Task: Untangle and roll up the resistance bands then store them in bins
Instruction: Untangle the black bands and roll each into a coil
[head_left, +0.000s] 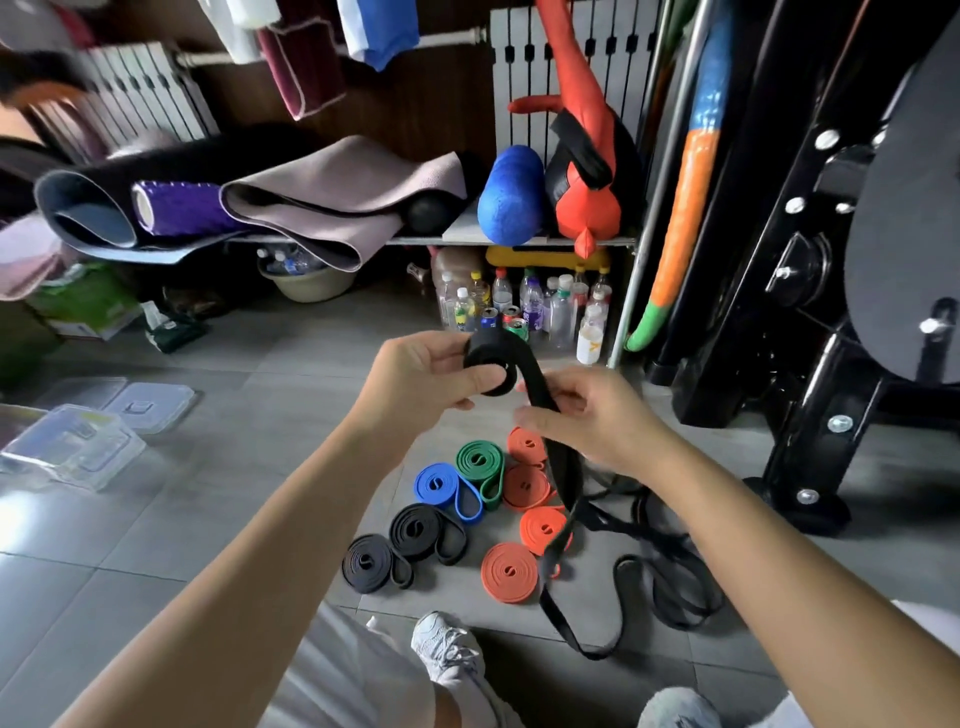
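Observation:
My left hand (421, 382) grips a partly rolled black resistance band (491, 366), thumb across the coil. My right hand (592, 415) pinches the same band's loose tail just below the coil. The tail (569, 478) hangs down to the floor and loops near my shoe. On the tiles below lie rolled bands: several orange ones (511, 571), a green one (480, 462), a blue one (441, 486) and two black ones (415, 527). A tangle of loose black bands (670, 566) lies to their right. Clear plastic bins (72, 452) stand on the floor at the left.
A low shelf (426, 240) with mats and foam rollers runs along the back, with bottles (524, 301) under it. A black weight machine base (800, 467) stands at the right. My white shoe (447, 649) and knees are at the bottom. Two bin lids (150, 402) lie by the bins.

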